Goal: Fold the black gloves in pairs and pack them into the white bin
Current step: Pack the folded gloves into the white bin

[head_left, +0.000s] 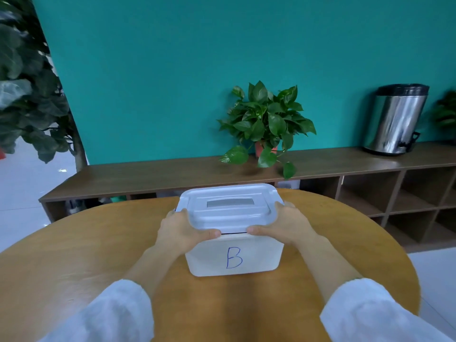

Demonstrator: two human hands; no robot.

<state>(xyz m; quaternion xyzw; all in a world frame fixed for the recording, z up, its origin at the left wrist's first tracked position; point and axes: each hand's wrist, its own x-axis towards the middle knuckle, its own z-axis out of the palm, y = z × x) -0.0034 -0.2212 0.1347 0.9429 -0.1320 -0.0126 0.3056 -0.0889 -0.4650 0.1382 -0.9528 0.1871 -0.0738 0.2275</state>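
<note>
Nearest to us are our two white sleeves (111,314), forearms running out over the round wooden table (61,262) toward the white bin (259,253), which stands in the middle of the table with a blue letter B on its near wall. Our left hand (180,228) grasps the left end of the lid (229,206), thumb hooked along its near edge and fingers wrapped round the side; our right hand (286,224) grips the right end the same way. A dark slit shows under the lid's near edge, so it looks lifted or not fully seated there; we cannot tell whether we are opening or closing it. No black gloves are in view, and the bin's walls hide whatever is inside, so we cannot say how far the packing has got. To handle the lid well, we should keep both ends level, move them together so it does not jam on one corner, and keep the bin from sliding on the smooth tabletop. If it is being closed, we should press evenly along the rim until the slit disappears. Beyond the table, a low wooden shelf (370,159) carries a potted plant (266,124) and a steel urn (397,119) against a teal wall (197,58).
</note>
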